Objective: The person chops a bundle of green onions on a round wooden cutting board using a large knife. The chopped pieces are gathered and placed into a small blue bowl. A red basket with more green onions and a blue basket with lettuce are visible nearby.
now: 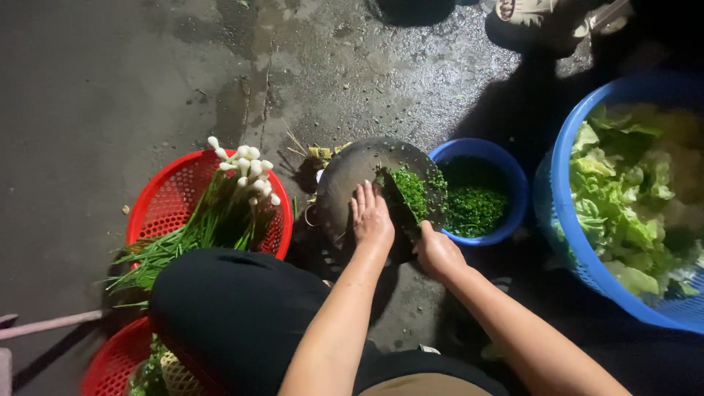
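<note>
A wet, dark concrete floor (110,88) is carrying everything here, its surface glistening and cracked toward the top of the view. A red plastic basket (169,198) is sitting on it at the left, with a second red basket (114,359) lying nearer the lower left corner. A round dark chopping board (345,183) is resting on the floor in the middle, and a small blue bowl (506,172) is standing just beside its right edge. A large blue basket (568,220) is sitting farther right. A pale stick (51,323) is lying flat at the left edge, and small plant scraps (319,152) are littering the floor just behind the board.
</note>
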